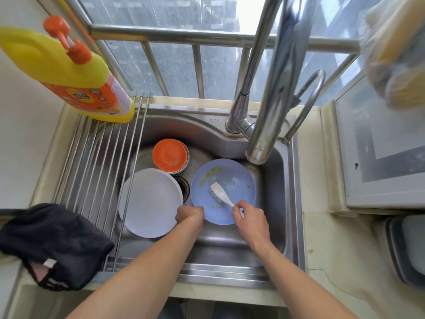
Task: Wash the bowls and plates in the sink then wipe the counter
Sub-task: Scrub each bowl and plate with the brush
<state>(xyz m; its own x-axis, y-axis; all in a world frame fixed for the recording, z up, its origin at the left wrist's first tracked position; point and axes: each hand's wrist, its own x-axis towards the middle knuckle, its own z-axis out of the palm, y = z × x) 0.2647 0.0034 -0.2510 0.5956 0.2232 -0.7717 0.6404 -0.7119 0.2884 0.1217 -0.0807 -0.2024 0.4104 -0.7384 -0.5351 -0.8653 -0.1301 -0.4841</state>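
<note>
The blue plate (224,192) lies in the sink (279,180) below the faucet (266,134); the left hand (190,214) grips its near rim, and the right hand (249,218) fingers pinch the brush (219,193) on its smeared face. A wet rim could slip, I judge, knocking the white plate (149,202) left of it.

Your way straight down into the sink (282,203) is barred at the back right by the faucet (273,88). The drying rack (96,171) roofs the left side, leaving open room above the near middle.
</note>
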